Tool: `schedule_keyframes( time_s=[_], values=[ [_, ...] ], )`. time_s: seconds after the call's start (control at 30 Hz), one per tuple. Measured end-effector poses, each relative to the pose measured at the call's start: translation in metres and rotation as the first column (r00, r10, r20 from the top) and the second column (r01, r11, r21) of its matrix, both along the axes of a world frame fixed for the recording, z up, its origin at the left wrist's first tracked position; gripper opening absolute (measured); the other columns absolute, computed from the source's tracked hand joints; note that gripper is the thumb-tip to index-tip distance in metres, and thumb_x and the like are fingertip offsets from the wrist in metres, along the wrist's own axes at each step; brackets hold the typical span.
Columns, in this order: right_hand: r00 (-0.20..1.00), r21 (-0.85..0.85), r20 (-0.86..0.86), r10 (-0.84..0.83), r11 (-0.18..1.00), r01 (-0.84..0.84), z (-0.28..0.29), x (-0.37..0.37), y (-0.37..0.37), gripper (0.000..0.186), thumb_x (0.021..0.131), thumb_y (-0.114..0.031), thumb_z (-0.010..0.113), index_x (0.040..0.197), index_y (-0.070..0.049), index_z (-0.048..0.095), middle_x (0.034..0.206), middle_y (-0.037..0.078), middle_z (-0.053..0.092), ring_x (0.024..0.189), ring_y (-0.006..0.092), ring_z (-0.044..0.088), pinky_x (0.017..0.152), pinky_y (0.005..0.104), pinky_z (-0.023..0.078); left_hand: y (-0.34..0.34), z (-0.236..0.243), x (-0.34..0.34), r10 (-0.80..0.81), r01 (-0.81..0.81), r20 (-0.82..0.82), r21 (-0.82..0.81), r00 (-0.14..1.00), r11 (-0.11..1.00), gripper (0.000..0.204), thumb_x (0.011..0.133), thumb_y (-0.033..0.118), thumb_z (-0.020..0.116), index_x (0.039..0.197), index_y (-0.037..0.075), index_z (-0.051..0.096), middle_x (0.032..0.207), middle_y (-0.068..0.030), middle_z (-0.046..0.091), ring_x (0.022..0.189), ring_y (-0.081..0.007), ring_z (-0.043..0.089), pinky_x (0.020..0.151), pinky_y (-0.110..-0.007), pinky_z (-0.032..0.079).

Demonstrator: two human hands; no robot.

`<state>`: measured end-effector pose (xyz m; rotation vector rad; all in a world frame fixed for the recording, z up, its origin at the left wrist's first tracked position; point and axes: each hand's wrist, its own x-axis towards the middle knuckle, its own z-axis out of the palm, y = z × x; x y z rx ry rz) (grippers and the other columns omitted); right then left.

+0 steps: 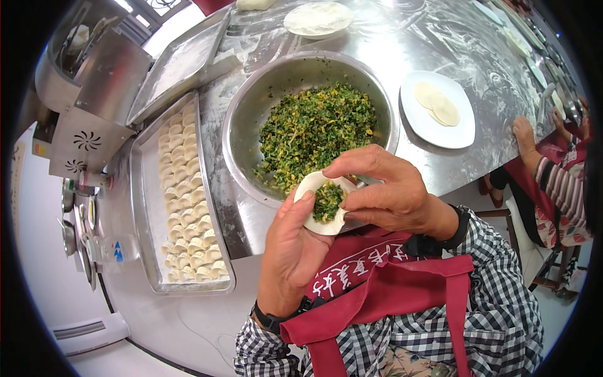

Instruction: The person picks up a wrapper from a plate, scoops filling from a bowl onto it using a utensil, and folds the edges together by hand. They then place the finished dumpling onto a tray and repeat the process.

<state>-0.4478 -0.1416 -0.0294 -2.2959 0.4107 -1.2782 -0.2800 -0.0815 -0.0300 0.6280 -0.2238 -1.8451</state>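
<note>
A round dumpling wrapper (306, 190) lies cupped in my left hand (290, 251), its thumb over the near left edge. Green and yellow chopped filling (326, 202) sits in the wrapper's middle. My right hand (389, 191) pinches the wrapper's right side, with the index finger at its top rim and other fingertips beside the filling. A little of what the right fingers hold is hidden behind them. Just beyond my hands stands a large steel bowl (242, 135) with a heap of the same chopped filling (320, 125).
On the left, a metal tray (146, 207) holds rows of folded dumplings (188, 207). A square white plate (449, 137) with several wrappers (436, 102) is at right. Farther back are a plate of flour (318, 19) and another tray (182, 63). Another person's hand (526, 135) rests at the table's right edge.
</note>
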Motion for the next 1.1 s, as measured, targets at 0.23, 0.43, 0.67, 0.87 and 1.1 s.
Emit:
schedule_keyframes(
  time_s=[0.23, 0.43, 0.67, 0.87, 1.1],
  values=[
    [0.999, 0.081, 0.000, -0.054, 0.995, 0.053, 0.001, 0.000, 0.002, 0.017, 0.063, -0.008, 0.073, 0.074, -0.004, 0.061, 0.104, 0.015, 0.057, 0.091, 0.0285, 0.057, 0.075, 0.0348, 0.046, 0.007, 0.007, -0.004, -0.089, 0.205, 0.443, -0.220, 0.892, 0.954, 0.046, 0.082, 0.005, 0.056, 0.124, -0.002, 0.040, 0.115, -0.0104, 0.050, 0.105, -0.0156, 0.051, 0.089, -0.028, 0.043],
    [0.997, -0.018, -0.006, -0.083, 0.996, 0.083, 0.007, 0.008, 0.001, 0.015, 0.062, -0.004, 0.068, 0.073, -0.003, 0.058, 0.102, 0.013, 0.059, 0.088, 0.0266, 0.058, 0.071, 0.0344, 0.047, 0.010, 0.013, -0.008, 0.168, 0.325, 0.869, -0.344, 0.466, 0.881, 0.043, 0.079, -0.002, 0.056, 0.120, -0.001, 0.046, 0.108, -0.0087, 0.056, 0.096, -0.0150, 0.055, 0.082, -0.026, 0.045],
    [0.988, 0.043, 0.100, -0.121, 0.992, 0.117, 0.007, 0.010, 0.001, 0.015, 0.065, -0.004, 0.068, 0.078, -0.002, 0.060, 0.101, 0.013, 0.059, 0.086, 0.0260, 0.058, 0.070, 0.0334, 0.047, 0.006, 0.005, -0.001, 0.191, 0.205, 0.799, -0.364, 0.570, 0.909, 0.032, 0.081, -0.004, 0.054, 0.113, -0.003, 0.052, 0.109, -0.0105, 0.057, 0.095, -0.0171, 0.057, 0.082, -0.026, 0.047],
    [0.970, 0.192, 0.168, -0.177, 0.971, 0.144, -0.001, 0.005, 0.010, 0.019, 0.069, -0.007, 0.069, 0.085, -0.001, 0.060, 0.101, 0.015, 0.058, 0.084, 0.0252, 0.059, 0.067, 0.0308, 0.048, 0.012, 0.004, 0.002, 0.224, -0.064, 0.392, -0.381, 0.893, 0.922, 0.031, 0.081, 0.000, 0.057, 0.112, -0.002, 0.052, 0.116, -0.0152, 0.051, 0.100, -0.0228, 0.056, 0.082, -0.035, 0.052],
    [0.963, 0.208, 0.194, -0.188, 0.967, 0.146, 0.000, 0.011, 0.017, 0.025, 0.065, -0.005, 0.072, 0.086, -0.002, 0.060, 0.102, 0.015, 0.058, 0.084, 0.0252, 0.059, 0.069, 0.0322, 0.049, 0.012, 0.004, -0.009, 0.256, -0.118, 0.432, -0.321, 0.865, 0.940, 0.045, 0.074, 0.004, 0.068, 0.114, -0.002, 0.050, 0.109, -0.0111, 0.056, 0.099, -0.0219, 0.057, 0.082, -0.031, 0.050]
  ],
)
